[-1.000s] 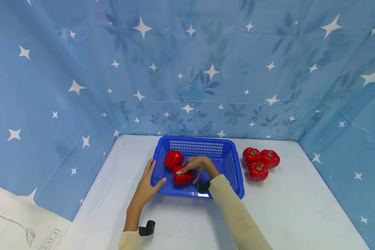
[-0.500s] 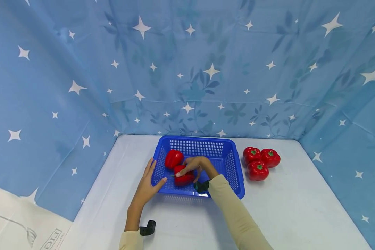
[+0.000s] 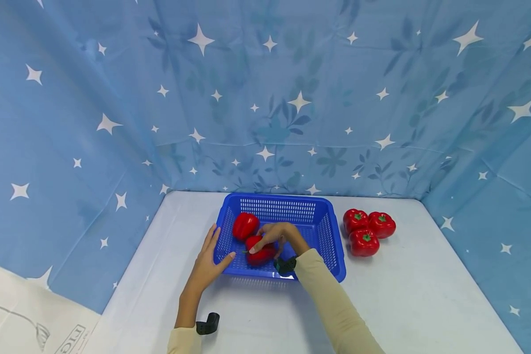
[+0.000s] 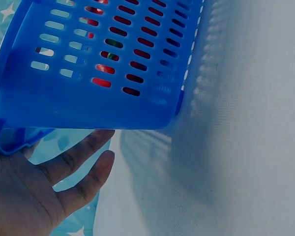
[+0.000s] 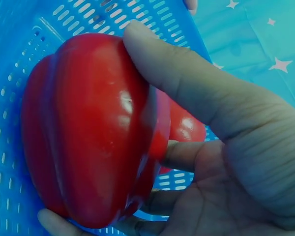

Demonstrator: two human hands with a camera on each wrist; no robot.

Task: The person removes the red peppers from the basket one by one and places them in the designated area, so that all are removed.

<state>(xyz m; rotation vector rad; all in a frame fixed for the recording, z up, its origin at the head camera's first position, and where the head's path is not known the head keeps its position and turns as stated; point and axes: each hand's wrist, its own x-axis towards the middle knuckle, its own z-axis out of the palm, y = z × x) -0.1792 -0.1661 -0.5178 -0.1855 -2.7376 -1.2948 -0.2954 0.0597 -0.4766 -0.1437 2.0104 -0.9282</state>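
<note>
My right hand (image 3: 279,233) reaches into a blue plastic basket (image 3: 283,197) and grips a red bell pepper (image 5: 96,128), thumb on one side and fingers curled round the other. In the head view this pepper lies low in the basket's left half, its stem toward the left. Just behind it is a second red bell pepper (image 3: 244,226), partly visible past the held one in the right wrist view. My left hand (image 3: 206,268) is at the basket's near left corner, fingers straight along the outer side; in the left wrist view its palm lies right at the rim.
Right of the basket, three red bell peppers (image 3: 364,243) sit clustered on the white table (image 3: 402,300). A blue curtain (image 3: 265,98) with white stars stands behind the table and along its sides. Black wrist cameras (image 3: 210,323) are strapped to both wrists.
The gripped pepper has turned slightly in the basket, its stem end shifting a little. The left hand, the basket and the other peppers stay where they were.
</note>
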